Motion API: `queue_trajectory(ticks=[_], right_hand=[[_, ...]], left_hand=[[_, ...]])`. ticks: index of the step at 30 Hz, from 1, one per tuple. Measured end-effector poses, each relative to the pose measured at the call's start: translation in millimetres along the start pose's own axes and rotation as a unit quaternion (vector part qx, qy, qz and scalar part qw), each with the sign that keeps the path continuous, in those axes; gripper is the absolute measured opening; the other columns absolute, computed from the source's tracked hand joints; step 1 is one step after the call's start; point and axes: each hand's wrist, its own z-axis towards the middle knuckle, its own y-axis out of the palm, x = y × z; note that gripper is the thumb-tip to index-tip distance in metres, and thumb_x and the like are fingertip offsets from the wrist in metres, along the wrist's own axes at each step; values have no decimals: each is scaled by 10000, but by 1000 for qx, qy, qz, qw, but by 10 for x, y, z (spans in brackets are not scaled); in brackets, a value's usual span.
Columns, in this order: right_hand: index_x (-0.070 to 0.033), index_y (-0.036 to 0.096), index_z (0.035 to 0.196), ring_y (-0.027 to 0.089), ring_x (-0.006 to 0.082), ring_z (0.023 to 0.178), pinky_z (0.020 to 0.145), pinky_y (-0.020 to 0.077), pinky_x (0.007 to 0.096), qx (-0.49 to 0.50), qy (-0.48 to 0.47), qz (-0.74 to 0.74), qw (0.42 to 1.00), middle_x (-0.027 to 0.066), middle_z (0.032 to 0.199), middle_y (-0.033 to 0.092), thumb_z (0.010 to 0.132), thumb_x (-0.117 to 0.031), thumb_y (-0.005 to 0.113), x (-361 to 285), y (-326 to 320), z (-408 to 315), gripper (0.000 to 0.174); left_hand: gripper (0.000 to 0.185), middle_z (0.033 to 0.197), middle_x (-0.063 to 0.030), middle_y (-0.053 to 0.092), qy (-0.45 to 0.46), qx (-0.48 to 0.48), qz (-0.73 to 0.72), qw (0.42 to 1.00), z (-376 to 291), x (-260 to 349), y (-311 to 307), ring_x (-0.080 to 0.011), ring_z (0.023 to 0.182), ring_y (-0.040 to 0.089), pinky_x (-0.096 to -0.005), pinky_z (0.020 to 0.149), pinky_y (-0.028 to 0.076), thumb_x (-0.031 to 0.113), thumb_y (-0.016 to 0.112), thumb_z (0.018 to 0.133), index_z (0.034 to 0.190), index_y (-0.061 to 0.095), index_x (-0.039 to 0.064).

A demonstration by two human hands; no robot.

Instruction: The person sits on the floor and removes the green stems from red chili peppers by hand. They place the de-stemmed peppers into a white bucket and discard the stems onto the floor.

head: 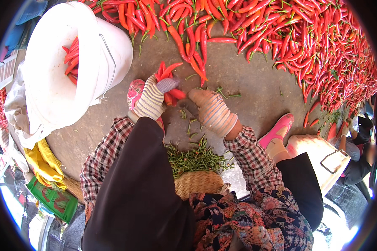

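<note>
My left hand (152,95), in a striped knit glove, holds a bunch of red chili peppers (177,93). Close beside it on the right is my right hand (212,111), in a worn, stained striped glove, its thumb and forefinger near the lower ends of the bunch; whether it grips a stem cannot be told. Loose green stems (191,125) are scattered on the floor under the hands. A heap of green chili stems (198,158) lies between my legs, against a woven straw seat (198,183). Above the hands, whole red chilies (193,58) with stems reach out from a large pile.
A white bucket (119,50), tipped towards me, with red chilies inside, stands at upper left. The big chili pile (301,40) spans the top and right. A white container with a handle (320,157) stands by my right leg. Yellow cloth (45,163) and a green bag (55,199) lie left. Another person crouches far right.
</note>
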Motion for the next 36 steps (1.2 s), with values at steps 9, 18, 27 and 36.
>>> queue_trajectory(ticks=[9,18,27,36], right_hand=[[-33,555,755,539,395,670,580,406,464,-67,-158,53,984,164,693,533,848,-203,680,-179,-285,-185,231],[-61,645,912,609,360,705,627,471,473,-136,-252,263,921,129,786,614,814,-173,657,-304,-242,-169,149],[-90,603,1074,627,360,973,777,533,437,-95,-22,-304,947,180,1112,608,741,-50,595,264,-570,211,336],[-171,570,1259,628,345,1033,810,532,430,-7,-16,-500,866,139,1261,553,877,-128,525,802,-1008,1382,388]], left_hand=[[385,821,-83,617,-116,-141,-12,983,-187,149,13,-220,712,600,-357,664,504,116,749,671,1021,613,34],[366,648,-27,450,-89,-179,-113,973,-362,356,328,-168,570,463,-318,502,362,239,745,700,967,553,80],[304,762,-20,525,364,-244,109,892,-1102,1731,343,-125,639,501,-261,579,405,239,701,822,1010,564,43],[737,1246,-161,576,478,389,662,426,-1261,2000,404,-249,1153,554,-356,994,450,161,876,660,1275,525,-43]])
